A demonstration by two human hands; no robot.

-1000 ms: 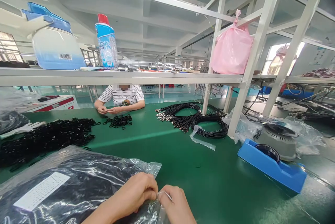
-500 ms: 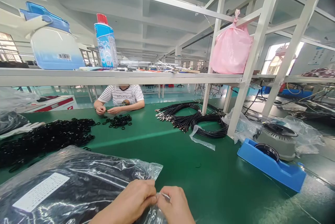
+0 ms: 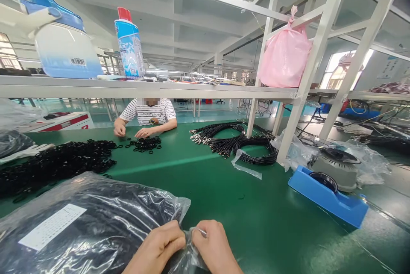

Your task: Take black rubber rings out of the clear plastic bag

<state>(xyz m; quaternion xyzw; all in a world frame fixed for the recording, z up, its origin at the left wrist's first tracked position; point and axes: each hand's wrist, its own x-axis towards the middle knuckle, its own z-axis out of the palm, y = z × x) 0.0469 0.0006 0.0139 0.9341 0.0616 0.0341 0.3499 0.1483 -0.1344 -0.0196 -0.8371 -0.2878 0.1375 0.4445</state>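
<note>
Your left hand [image 3: 156, 250] and right hand [image 3: 215, 249] both pinch the open corner of the clear plastic bag [image 3: 89, 222] between them. The film looks thin; pulling apart hard could tear it, spilling its black contents across the counter [image 3: 224, 197].

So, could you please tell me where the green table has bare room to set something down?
Bare green table lies between the clear plastic bag of black parts and the blue tape dispenser. Crowded: the black ring heap left, coiled black cables behind.
</note>
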